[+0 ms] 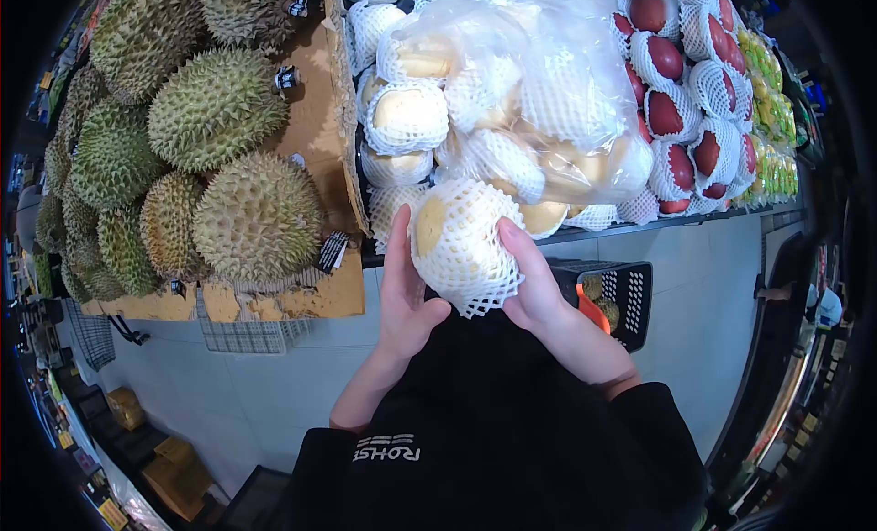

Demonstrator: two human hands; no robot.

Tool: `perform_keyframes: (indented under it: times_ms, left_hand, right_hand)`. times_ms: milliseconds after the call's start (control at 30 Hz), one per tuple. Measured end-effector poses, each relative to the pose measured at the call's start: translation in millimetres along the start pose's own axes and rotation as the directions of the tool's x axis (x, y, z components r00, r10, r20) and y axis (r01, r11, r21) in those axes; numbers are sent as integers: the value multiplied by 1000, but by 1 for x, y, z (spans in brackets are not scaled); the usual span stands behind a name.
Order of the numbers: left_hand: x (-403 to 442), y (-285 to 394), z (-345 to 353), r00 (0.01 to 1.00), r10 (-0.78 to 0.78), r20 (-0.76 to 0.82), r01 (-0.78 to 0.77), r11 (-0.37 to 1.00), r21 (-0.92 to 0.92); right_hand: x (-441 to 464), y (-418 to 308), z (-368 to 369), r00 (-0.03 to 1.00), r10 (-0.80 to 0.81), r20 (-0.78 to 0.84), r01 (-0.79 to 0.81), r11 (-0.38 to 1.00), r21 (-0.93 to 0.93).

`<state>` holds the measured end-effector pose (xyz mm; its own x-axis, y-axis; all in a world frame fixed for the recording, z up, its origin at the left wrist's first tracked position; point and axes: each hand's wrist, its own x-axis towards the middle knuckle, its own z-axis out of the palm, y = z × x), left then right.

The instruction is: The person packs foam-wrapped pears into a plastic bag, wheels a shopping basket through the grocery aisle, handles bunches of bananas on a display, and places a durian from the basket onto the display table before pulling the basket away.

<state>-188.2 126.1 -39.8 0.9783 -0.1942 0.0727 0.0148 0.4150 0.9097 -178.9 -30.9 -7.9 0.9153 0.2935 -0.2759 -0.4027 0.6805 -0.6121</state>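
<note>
Between my two hands is a pale yellow melon in a white foam net, held in front of my chest at the stand's front edge. My left hand lies along one side of it, and my right hand presses on the other side with the thumb and fingers on the net. Just beyond it, a clear plastic bag with several netted melons inside rests on the display. More netted melons lie to the left of the bag.
Durians fill a cardboard-lined stand on the left. Red fruits in foam nets and green-yellow packages are at the right. A black basket stands right of my body. Boxes sit at the lower left.
</note>
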Motion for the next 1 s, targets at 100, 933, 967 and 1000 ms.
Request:
perform_keyframes:
  times_ms: [100,933,967,1000]
  left_hand:
    - [0,1,6,1000,-25,-17,25,999,-27]
    - [-2,0,-11,982,-183,-47,180,982,-60]
    - [-3,-2,-13,982,-182,-44,180,982,-60]
    - [-3,-4,-15,980,-193,-56,189,979,-70]
  right_hand:
    - [1,2,-4,999,33,-29,-31,997,77]
    - [4,6,-9,997,-58,46,72,902,-425]
    - [2,6,-9,996,-66,58,85,897,-434]
    - [1,5,-9,996,-70,57,88,897,-434]
